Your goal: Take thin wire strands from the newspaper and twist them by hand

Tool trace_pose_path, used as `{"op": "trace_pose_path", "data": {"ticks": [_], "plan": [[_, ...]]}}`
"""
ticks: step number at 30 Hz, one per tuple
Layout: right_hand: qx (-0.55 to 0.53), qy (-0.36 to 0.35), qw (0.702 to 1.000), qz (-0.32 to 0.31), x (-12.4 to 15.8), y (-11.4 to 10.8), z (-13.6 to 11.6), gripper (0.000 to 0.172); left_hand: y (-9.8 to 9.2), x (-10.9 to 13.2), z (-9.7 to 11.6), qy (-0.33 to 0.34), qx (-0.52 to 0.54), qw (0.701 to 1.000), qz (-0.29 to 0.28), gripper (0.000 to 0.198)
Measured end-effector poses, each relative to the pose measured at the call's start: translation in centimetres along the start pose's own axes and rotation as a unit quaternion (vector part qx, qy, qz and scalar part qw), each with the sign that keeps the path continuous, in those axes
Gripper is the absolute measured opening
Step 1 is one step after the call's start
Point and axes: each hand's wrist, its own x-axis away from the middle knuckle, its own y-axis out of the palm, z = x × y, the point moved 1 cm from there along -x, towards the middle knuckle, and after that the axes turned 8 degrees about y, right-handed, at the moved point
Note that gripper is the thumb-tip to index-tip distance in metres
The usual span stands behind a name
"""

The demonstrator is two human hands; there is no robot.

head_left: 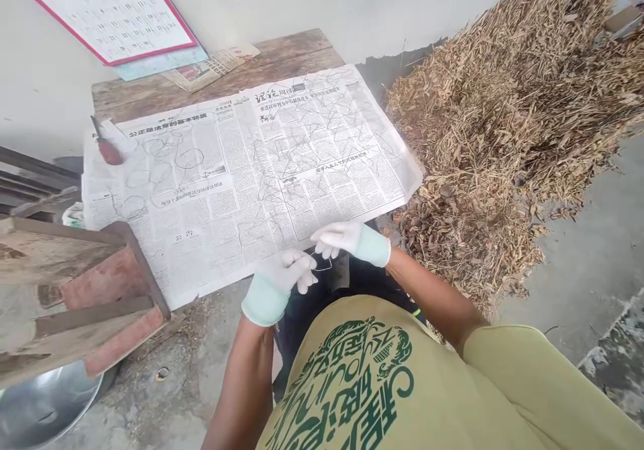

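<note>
Here the person sits at the near edge of a low wooden bench (282, 51) covered with a spread newspaper (251, 168). Both hands wear white gloves. The left hand (282, 277) and the right hand (347, 239) meet just off the near edge of the paper, above the lap, and between them they pinch a thin bent wire (322, 263). The fingers of both hands are curled closed on it, with the fingertips almost touching. The wire is very fine; only a small loop of it shows below the fingers, and its full shape I cannot make out.

On the newspaper lie many more thin wire pieces (322, 135), some round and some crossed, but they are hard to separate from the printed lines. At the far left of the paper rests a tool with a red handle (106, 145); its tip is not clear. A calendar (108, 11) hangs on the wall, cut off by the top edge. On the right is a heap of dry plant stalks (503, 115). On the left a wooden stool (75, 289) and a metal bowl (45, 403) are only partly in view.
</note>
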Motion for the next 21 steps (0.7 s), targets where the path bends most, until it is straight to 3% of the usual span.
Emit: {"op": "trace_pose_path", "data": {"ticks": [2,5,8,13,21], "plan": [[-0.064,-0.006,0.998,-0.02,-0.1,0.3,0.8,0.029,-0.2,0.1,-0.5,0.016,0.037,0.998,-0.041,0.029],[-0.082,-0.05,0.995,0.016,-0.3,1.4,1.7,0.033,-0.1,0.4,-0.5,0.032,0.07,0.994,-0.075,0.032],[-0.064,-0.115,0.991,0.04,-0.1,2.4,1.6,0.03,0.3,1.0,0.0,0.015,0.098,0.992,-0.078,0.033],[-0.001,-0.189,0.982,0.02,0.5,3.1,0.8,0.026,0.4,2.1,0.2,-0.012,0.166,0.985,-0.054,0.033],[-0.083,-0.109,0.99,0.041,0.0,3.2,0.6,0.027,0.5,2.4,-0.9,-0.045,0.216,0.975,-0.005,0.035]]}}
